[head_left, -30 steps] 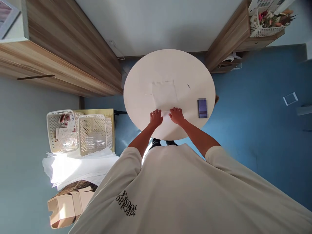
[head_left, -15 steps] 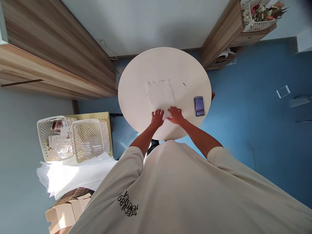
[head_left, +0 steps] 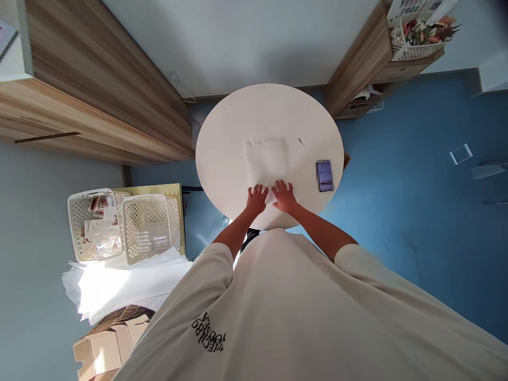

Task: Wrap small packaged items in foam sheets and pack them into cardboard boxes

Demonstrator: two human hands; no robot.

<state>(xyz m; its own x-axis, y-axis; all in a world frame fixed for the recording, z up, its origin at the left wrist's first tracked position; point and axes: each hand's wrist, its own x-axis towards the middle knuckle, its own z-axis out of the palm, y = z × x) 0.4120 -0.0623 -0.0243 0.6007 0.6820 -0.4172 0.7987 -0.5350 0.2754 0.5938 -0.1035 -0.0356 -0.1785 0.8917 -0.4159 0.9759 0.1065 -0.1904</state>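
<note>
At the near half of the round tabletop (head_left: 226, 127), pressing with left hand (head_left: 257, 199) and right hand (head_left: 283, 197) on the near part of a white sheet (head_left: 266, 160), lying flat around the middle. Wearing a pale shirt (head_left: 286, 301) bearing black print (head_left: 208, 334), running curved and slanted, in part seeming to read "89" and "YOUSEA", with other letters bending too much for sure reading. Angling both forearms (head_left: 238, 226) inward from short sleeves (head_left: 217, 260), turning palms down, pointing fingers (head_left: 284, 188) forward, side by side with a gap between. Spreading fingers and stretching right thumb inward. Showing a released grip in both, touching only from above. Seeing, right of the sheet, a phone (head_left: 325, 176) with pixelated screen; seeing, far left, a basket (head_left: 74, 222) with cards (head_left: 93, 229) bearing print too small for reading.
</note>
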